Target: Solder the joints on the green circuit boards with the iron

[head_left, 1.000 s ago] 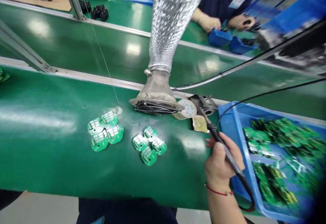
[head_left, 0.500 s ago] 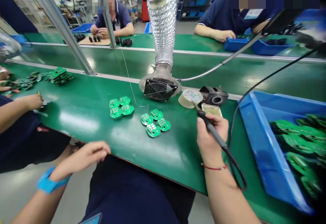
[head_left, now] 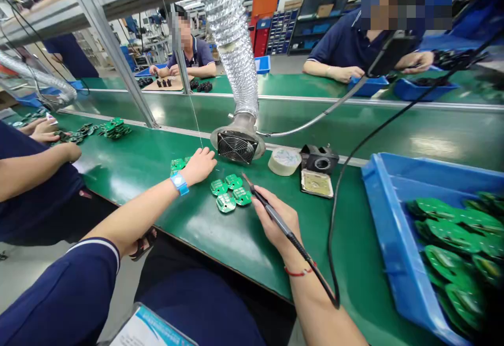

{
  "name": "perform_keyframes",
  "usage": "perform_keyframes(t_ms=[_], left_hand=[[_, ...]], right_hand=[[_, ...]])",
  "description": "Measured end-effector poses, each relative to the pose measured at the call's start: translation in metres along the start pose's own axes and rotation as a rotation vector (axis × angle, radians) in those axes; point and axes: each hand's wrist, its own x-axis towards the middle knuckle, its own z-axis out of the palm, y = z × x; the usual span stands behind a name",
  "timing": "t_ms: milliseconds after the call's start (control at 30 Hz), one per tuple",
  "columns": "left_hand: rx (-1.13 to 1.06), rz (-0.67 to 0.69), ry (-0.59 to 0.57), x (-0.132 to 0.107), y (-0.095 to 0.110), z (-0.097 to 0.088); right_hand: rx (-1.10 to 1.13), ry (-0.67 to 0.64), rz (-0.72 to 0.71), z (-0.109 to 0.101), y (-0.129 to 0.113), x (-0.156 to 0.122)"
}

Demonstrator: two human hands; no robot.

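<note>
In my right hand (head_left: 277,217) is a soldering iron (head_left: 273,212), held like a pen, its tip (head_left: 246,178) just above and beside a panel of green circuit boards (head_left: 230,194). A thin solder wire (head_left: 196,117) hangs from above and runs down to my left hand (head_left: 200,165), whose fingers are pinched around it. Beneath that hand a second panel of green boards (head_left: 178,165) is partly hidden. My left wrist wears a blue band (head_left: 180,183).
A fume extractor fan (head_left: 237,148) hangs behind the boards. Right of it are a tape roll (head_left: 284,161) and a soldering iron stand with a sponge tray (head_left: 317,183). A blue bin (head_left: 397,262) holds more boards. Co-workers sit at left and across; the iron's black cable (head_left: 334,230) loops at right.
My left hand has moved from the table's front edge forward to the solder wire. My right hand has brought the soldering iron left, from the stand to the nearer boards.
</note>
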Motion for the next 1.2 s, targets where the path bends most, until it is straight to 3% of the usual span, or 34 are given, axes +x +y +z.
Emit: perform_keyframes(t_ms=[133, 267, 400, 500, 600, 767, 1000, 1200], left_hand=[[-0.077, 0.090, -0.021, 0.014, -0.011, 0.006], [-0.238, 0.139, -0.030, 0.018, -0.030, -0.005], [-0.377, -0.008, 0.010, -0.003, -0.064, -0.018], [-0.388, -0.119, 0.013, -0.033, -0.079, -0.016], [-0.257, -0.125, -0.114, -0.055, -0.074, -0.011], [-0.086, -0.067, -0.360, -0.045, -0.057, -0.011], [-0.046, -0.063, -0.356, -0.023, -0.063, -0.008], [0.006, -0.088, -0.419, -0.020, -0.056, -0.024]], right_hand=[[-0.057, -0.020, 0.026, -0.004, 0.004, -0.005], [-0.105, -0.055, 0.072, -0.006, 0.007, -0.009], [-0.135, -0.059, 0.151, -0.007, 0.000, -0.013], [-0.191, -0.062, 0.217, -0.002, -0.013, -0.015], [-0.223, -0.050, 0.270, 0.012, -0.023, -0.016], [-0.199, 0.255, 0.418, 0.038, -0.021, -0.020], [-0.251, 0.344, 0.525, 0.040, -0.016, -0.016], [-0.243, 0.327, 0.528, 0.034, -0.016, -0.014]])
